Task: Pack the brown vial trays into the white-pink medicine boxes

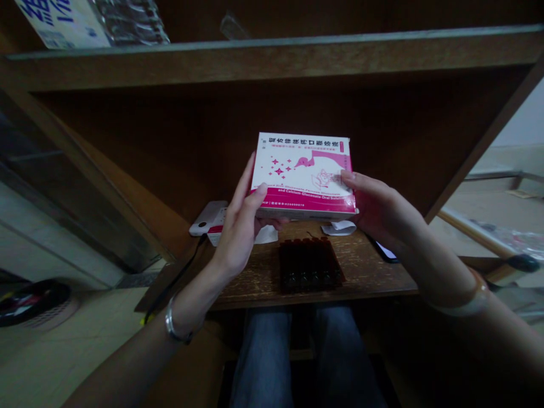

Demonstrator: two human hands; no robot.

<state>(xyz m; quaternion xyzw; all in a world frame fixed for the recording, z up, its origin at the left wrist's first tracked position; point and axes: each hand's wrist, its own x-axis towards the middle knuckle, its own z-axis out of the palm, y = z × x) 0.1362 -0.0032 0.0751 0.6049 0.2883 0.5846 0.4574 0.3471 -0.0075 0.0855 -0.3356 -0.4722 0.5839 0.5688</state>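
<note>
Both my hands hold up a white and pink medicine box [304, 175], labelled as an oral solution, above the desk. My left hand [242, 226] grips its left side, thumb on the printed face and fingers curled underneath. On the right edge, my right hand [382, 207] has its thumb on the face; its other fingers are mostly hidden behind the box. Below, a dark brown tray of small vials [312, 266] lies on the worn wooden desktop [250, 277]. Crumpled white paper [340, 228] lies behind the tray.
A white device [208, 218] with a black cable stands at the desk's left. A phone [386, 251] lies partly under my right forearm. Overhead runs a wooden shelf [272, 59] bearing a plastic-wrapped pack [131, 22]. A waste basket [51, 309] is on the floor at left.
</note>
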